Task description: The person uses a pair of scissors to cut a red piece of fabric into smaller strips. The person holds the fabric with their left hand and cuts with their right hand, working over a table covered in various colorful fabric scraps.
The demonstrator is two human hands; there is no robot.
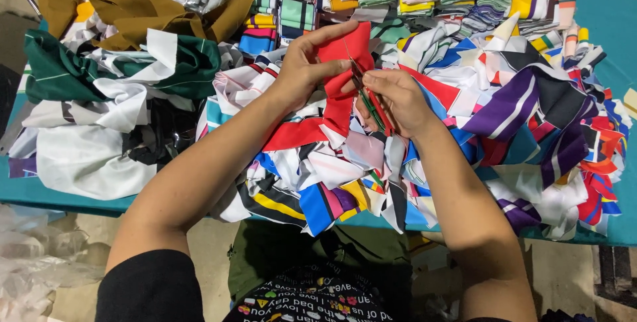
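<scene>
Two hands work over one big pile of cloth scraps point(531, 116) on the table point(600, 10). The left hand point(302, 70) pinches one red cloth piece point(345, 63), held up above the pile. Its long side runs up and down. The right hand point(398, 100) grips one small pair of snips point(371, 100), tips pointing up at the red cloth.

Scissor blades point(375, 104) half hidden in right hand point(397, 100)

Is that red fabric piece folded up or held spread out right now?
Spread out: the left hand holds the red fabric piece up flat, while the right hand works small snips at its edge.
</scene>
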